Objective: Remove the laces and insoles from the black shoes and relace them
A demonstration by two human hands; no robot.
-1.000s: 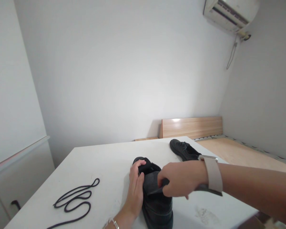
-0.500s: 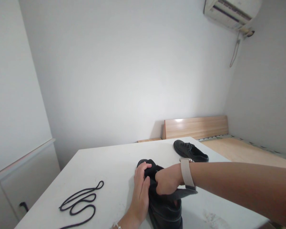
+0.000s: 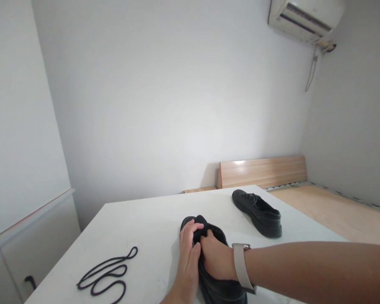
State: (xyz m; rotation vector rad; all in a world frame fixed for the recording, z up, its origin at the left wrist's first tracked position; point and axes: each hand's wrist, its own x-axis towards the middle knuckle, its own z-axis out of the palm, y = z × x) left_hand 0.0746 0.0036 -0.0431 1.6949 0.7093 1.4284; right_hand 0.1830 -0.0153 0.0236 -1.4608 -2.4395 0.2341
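Down on the near part of the white counter [image 3: 148,226], I've got a black shoe [image 3: 221,290], toe facing away. My left hand [image 3: 188,258] grips its side, probably to keep it steady while my right hand [image 3: 218,258] reaches inside; can't tell if that one's holding anything. Loose lace [image 3: 126,257] left, other shoe [image 3: 266,224] farther right, both out of the way I guess.

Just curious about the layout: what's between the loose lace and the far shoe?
Head view: the near shoe, left hand against it, right hand partly inside.
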